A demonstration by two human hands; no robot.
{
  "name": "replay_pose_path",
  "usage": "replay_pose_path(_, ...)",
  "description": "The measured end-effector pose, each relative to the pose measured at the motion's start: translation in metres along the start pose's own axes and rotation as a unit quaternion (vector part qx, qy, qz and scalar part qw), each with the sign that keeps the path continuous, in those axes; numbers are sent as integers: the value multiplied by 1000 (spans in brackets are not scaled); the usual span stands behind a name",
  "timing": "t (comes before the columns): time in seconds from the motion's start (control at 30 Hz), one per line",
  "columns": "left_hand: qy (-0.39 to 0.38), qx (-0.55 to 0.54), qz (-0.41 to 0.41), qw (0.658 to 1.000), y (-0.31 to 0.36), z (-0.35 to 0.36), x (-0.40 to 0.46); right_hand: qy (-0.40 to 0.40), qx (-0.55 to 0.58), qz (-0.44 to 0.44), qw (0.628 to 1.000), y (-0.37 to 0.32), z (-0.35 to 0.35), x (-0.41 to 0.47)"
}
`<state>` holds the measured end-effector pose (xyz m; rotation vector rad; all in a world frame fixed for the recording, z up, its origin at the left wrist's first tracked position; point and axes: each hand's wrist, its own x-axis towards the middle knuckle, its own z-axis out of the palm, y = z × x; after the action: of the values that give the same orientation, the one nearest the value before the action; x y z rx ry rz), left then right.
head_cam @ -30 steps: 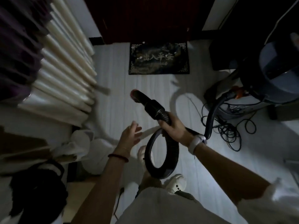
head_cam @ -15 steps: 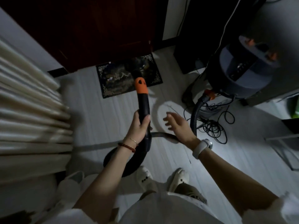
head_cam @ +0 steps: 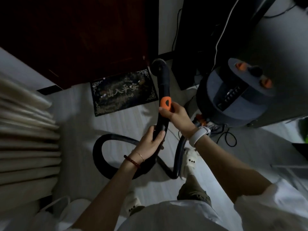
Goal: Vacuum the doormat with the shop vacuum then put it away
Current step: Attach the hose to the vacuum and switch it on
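A dark doormat (head_cam: 123,94) with pale characters lies on the light floor in front of a dark door. The grey shop vacuum (head_cam: 233,95) stands to its right. Its black hose (head_cam: 103,147) loops across the floor in front of my feet and rises to a black wand (head_cam: 164,84) with an orange collar. My left hand (head_cam: 153,140) grips the wand low down. My right hand (head_cam: 176,112) holds the wand at the orange collar. The wand's round mouth points up near the mat's right corner, above the floor.
Pale curtain folds (head_cam: 25,139) hang along the left. A black power cord (head_cam: 228,139) lies tangled by the vacuum's base. A dark cabinet (head_cam: 188,47) stands behind the vacuum. My feet in light slippers (head_cam: 190,159) stand beside the hose.
My right hand, empty half a second ago, now holds the wand at the orange collar. The wand has swung right, off the mat toward the vacuum. My left hand keeps its grip lower down.
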<state>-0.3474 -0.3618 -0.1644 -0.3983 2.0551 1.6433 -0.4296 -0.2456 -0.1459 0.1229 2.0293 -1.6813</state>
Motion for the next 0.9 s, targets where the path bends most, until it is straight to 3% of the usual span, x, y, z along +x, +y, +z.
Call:
replay_pose_path(0.17, 82, -46, 8, 996, 60, 82, 84, -13, 17, -15, 1000, -3, -105, 55)
replay_pose_path(0.4, 98, 23, 29, 994, 105, 166, 164, 39, 3, -41, 998, 18, -216, 89)
replay_pose_path(0.5, 71, 34, 47, 996, 116, 187, 192, 115, -64, -48, 990, 40, -259, 92)
replay_pose_path(0.6, 47, 62, 65, 995, 127, 206, 216, 240, -112, -46, 963, 68, -311, 99)
replay_pose_path(0.77, 18, 101, 80, 992, 132, 231, 238, 352, -152, 45, 922, 109, -397, 115)
replay_pose_path(0.9, 19, 115, 64, 991, 127, 243, 251, 308, -168, 105, 930, 127, -425, 134)
